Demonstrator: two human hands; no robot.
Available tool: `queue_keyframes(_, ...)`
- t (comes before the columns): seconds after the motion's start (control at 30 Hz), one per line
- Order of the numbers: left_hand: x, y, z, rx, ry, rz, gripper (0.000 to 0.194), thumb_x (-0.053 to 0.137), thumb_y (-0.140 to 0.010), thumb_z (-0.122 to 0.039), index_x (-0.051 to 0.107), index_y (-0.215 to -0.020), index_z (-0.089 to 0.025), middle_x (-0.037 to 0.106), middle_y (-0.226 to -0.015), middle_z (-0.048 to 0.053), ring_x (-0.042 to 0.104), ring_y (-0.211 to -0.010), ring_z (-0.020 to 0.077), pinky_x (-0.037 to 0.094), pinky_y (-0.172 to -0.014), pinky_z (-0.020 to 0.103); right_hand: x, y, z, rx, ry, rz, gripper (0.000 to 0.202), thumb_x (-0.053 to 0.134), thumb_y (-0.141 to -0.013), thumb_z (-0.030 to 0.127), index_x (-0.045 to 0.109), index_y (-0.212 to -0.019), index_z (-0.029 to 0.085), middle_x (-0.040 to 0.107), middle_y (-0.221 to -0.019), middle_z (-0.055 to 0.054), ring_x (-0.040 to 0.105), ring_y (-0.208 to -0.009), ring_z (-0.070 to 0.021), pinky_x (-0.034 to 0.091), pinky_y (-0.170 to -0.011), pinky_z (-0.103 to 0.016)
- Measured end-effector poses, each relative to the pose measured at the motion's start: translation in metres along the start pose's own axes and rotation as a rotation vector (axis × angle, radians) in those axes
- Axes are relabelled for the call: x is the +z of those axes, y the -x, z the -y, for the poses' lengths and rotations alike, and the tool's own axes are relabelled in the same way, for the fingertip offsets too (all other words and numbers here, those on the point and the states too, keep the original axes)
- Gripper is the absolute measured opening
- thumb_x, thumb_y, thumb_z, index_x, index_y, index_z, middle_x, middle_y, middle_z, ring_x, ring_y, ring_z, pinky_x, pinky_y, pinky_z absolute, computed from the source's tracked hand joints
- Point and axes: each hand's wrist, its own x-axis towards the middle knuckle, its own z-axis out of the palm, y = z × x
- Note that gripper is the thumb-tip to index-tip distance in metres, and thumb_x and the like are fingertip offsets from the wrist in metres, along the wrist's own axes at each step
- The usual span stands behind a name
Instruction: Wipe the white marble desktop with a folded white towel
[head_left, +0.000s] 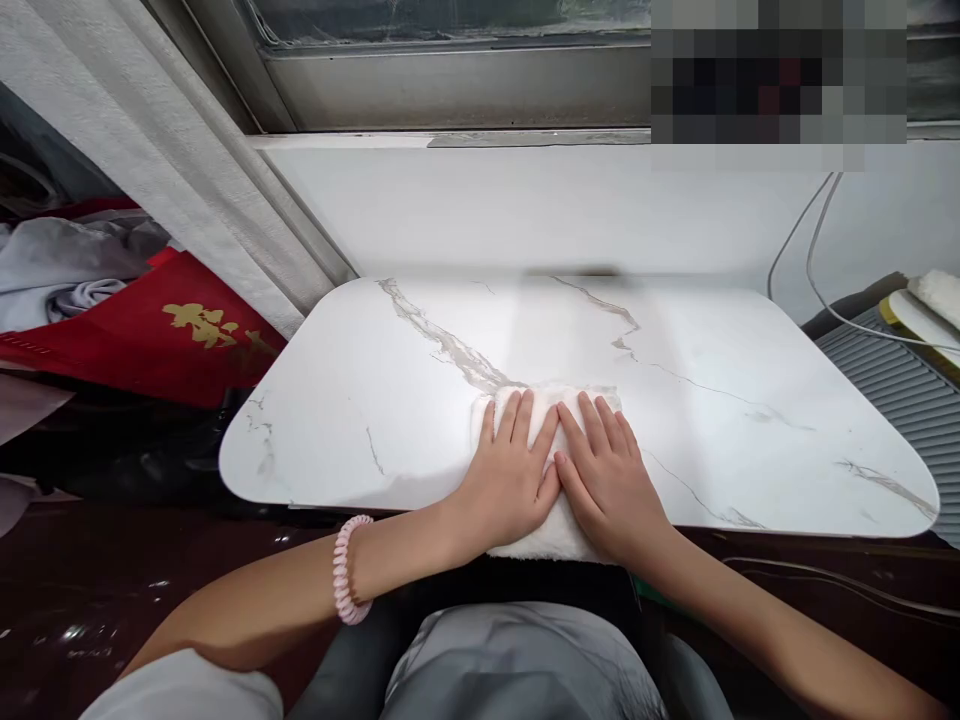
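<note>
A white fluffy cloth (pixel 556 535) lies on the white marble-patterned tabletop (pixel 360 400), its near end reaching past the front edge. My left hand (pixel 510 465) rests flat on the cloth's left part, fingers stretched toward the back. Beside it, my right hand (pixel 611 475) presses flat on the right part, with the two thumbs and index fingers close together. Both palms face down, and neither hand grips the cloth. Part of the cloth is hidden under my hands. A pink coiled band (pixel 351 570) circles my left wrist.
Behind the table stands a white wall (pixel 525 210) below a window frame (pixel 465 88). A pale curtain (pixel 172 150) hangs at the left, near a red bag (pixel 187 320) with gold lettering. White cables (pixel 814 240) and a grey ribbed surface (pixel 892 400) are at the right.
</note>
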Motion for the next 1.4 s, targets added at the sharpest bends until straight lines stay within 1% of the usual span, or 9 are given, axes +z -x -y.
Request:
queue_keyframes(0.17,-0.002,0.006,0.006,-0.022,0.039,0.006,0.059,0.035,-0.100,-0.040,0.035,-0.154,-0.017,0.031,-0.161,0.018,0.022,-0.151,0.0337,0.024,-0.121,0.057,-0.008,-0.003,-0.001,-0.021,-0.093,0.113,0.065,0.026,-0.099,0.049,0.034,-0.157,0.020,0.023,-0.165,-0.011,0.015,-0.154,-0.0297,0.024,-0.121,-0.059)
queue_keyframes(0.3,-0.003,-0.014,0.017,-0.043,0.035,0.044,0.060,0.035,-0.100,-0.038,0.034,-0.154,-0.013,0.028,-0.162,0.020,0.020,-0.151,0.0347,0.022,-0.121,0.058,-0.007,-0.026,-0.005,-0.012,-0.060,0.148,0.067,0.026,-0.100,0.049,0.032,-0.157,0.014,0.021,-0.165,-0.015,0.012,-0.154,-0.0325,0.019,-0.122,-0.057)
queue_keyframes(0.47,-0.008,-0.078,0.063,-0.079,-0.020,0.074,0.058,0.032,-0.101,-0.040,0.033,-0.155,-0.016,0.032,-0.162,0.016,0.023,-0.151,0.0308,0.009,-0.123,0.057,0.006,-0.103,-0.016,0.011,-0.046,0.082,0.061,0.027,-0.103,0.043,0.032,-0.156,0.014,0.026,-0.164,-0.014,0.019,-0.153,-0.0311,0.019,-0.122,-0.055)
queue_keyframes(0.63,-0.009,-0.141,0.120,-0.132,-0.040,0.003,0.058,0.029,-0.102,-0.039,0.032,-0.154,-0.013,0.033,-0.161,0.014,0.023,-0.152,0.0278,0.011,-0.124,0.050,0.017,-0.192,-0.022,0.032,-0.117,-0.019,0.053,0.022,-0.104,0.029,0.042,-0.152,0.017,0.036,-0.160,-0.010,0.028,-0.150,-0.0258,0.022,-0.121,-0.048)
queue_keyframes(0.87,-0.010,-0.181,0.183,-0.144,-0.004,-0.024,0.061,0.030,-0.101,-0.039,0.032,-0.154,-0.010,0.034,-0.161,0.016,0.024,-0.151,0.0257,0.013,-0.124,0.045,0.036,-0.259,-0.006,0.052,-0.106,-0.158,0.052,0.028,-0.099,0.020,0.051,-0.144,0.010,0.047,-0.153,-0.015,0.037,-0.144,-0.0277,0.026,-0.118,-0.047)
queue_keyframes(1.03,-0.012,-0.192,0.215,-0.110,0.008,-0.032,0.059,0.029,-0.100,-0.041,0.033,-0.153,-0.015,0.038,-0.158,0.013,0.030,-0.148,0.0234,0.013,-0.124,0.046,0.044,-0.282,0.007,0.054,-0.072,-0.186,0.049,0.033,-0.096,0.021,0.054,-0.139,0.008,0.050,-0.149,-0.019,0.039,-0.141,-0.0312,0.026,-0.117,-0.050)
queue_keyframes(1.17,-0.014,-0.192,0.219,-0.107,0.009,-0.026,0.060,0.027,-0.100,-0.040,0.034,-0.154,-0.014,0.038,-0.158,0.014,0.029,-0.148,0.0241,0.013,-0.124,0.045,0.045,-0.285,0.010,0.068,-0.062,-0.176,0.048,0.034,-0.097,0.021,0.054,-0.138,0.009,0.049,-0.150,-0.019,0.039,-0.141,-0.0316,0.026,-0.117,-0.051)
queue_keyframes(1.3,-0.016,-0.173,0.211,-0.131,0.024,-0.017,0.060,0.026,-0.101,-0.039,0.032,-0.154,-0.011,0.034,-0.160,0.016,0.024,-0.150,0.0246,0.012,-0.124,0.045,0.042,-0.270,0.017,0.045,-0.060,-0.120,0.052,0.033,-0.099,0.025,0.047,-0.146,0.009,0.041,-0.156,-0.018,0.033,-0.146,-0.0307,0.022,-0.119,-0.048)
queue_keyframes(1.4,-0.018,-0.143,0.204,-0.148,0.021,-0.007,0.060,0.026,-0.102,-0.041,0.032,-0.154,-0.012,0.033,-0.161,0.016,0.024,-0.151,0.0254,0.013,-0.124,0.048,0.041,-0.246,0.031,0.033,-0.077,-0.086,0.054,0.032,-0.100,0.027,0.042,-0.150,0.009,0.037,-0.159,-0.018,0.029,-0.148,-0.0307,0.021,-0.120,-0.049)
